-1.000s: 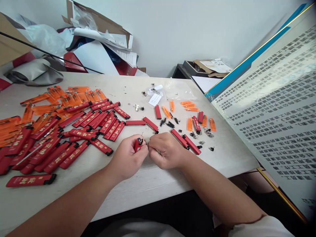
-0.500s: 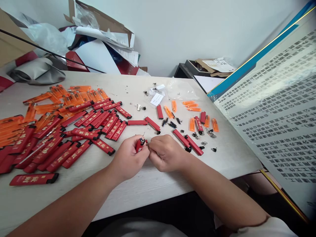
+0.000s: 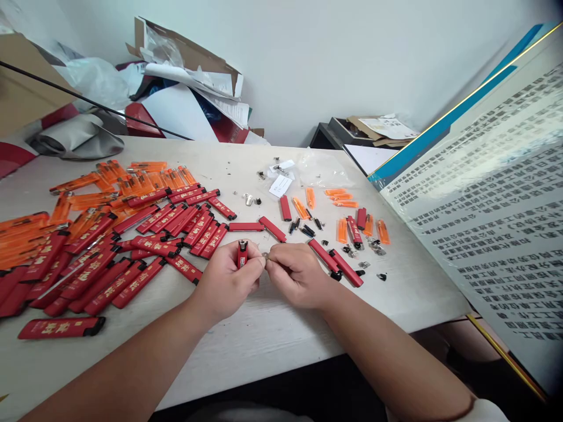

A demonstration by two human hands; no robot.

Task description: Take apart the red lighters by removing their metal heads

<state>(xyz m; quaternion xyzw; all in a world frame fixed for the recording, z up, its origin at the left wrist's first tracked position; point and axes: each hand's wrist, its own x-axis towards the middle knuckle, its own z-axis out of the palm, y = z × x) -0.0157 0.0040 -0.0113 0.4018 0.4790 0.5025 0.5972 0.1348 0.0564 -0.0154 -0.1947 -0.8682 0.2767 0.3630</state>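
Note:
My left hand is closed around a red lighter, whose top end points up between the fingers. Close beside it, my right hand is closed in a pinch. A small metallic piece shows between the fingertips of both hands, too small to name. Just beyond the hands lie a red lighter body and another red one. To the right of my right hand rest two more red lighters, one of them with a black end.
Red lighters with gold lettering are heaped at the left, with orange lighters behind. At the right lie orange lighter bodies, black parts and metal bits. A large printed board leans over the table's right edge.
My left hand has turned the lighter more upright and drawn it slightly left, away from the right hand's knuckles. The camera view has shifted a little.

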